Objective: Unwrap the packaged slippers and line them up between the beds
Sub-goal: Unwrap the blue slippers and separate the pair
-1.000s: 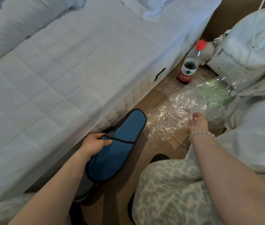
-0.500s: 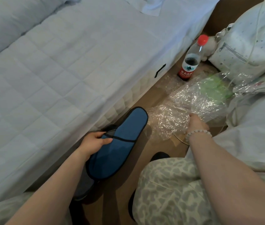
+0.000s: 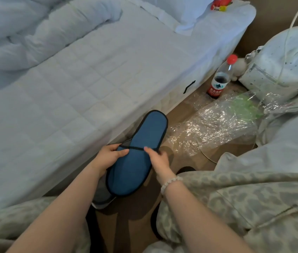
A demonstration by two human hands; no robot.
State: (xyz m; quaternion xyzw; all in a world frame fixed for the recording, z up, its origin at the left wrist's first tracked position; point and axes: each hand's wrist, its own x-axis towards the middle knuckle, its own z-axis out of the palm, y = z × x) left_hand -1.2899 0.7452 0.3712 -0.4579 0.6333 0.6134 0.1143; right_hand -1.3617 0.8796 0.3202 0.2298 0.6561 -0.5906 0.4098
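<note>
A flat blue slipper (image 3: 141, 143) with black edging is held above the floor between the two beds, toe end toward me. My left hand (image 3: 109, 157) grips its left edge at the strap line. My right hand (image 3: 158, 157), with a bead bracelet at the wrist, grips the right edge across from it. A grey slipper sole (image 3: 101, 196) shows underneath the blue one, mostly hidden. Crumpled clear plastic wrapping (image 3: 215, 126) lies on the brown floor to the right, apart from both hands.
A white quilted bed (image 3: 71, 88) fills the left. A water bottle with a red cap (image 3: 219, 79) stands on the floor by the bed's corner. A pale backpack (image 3: 281, 66) and a white cable (image 3: 288, 33) sit at right. My patterned trouser legs (image 3: 235, 207) fill the bottom.
My right hand has left the plastic wrapping and come left onto the slipper's right edge. The slipper stays in my left hand. The view has tilted up a little.
</note>
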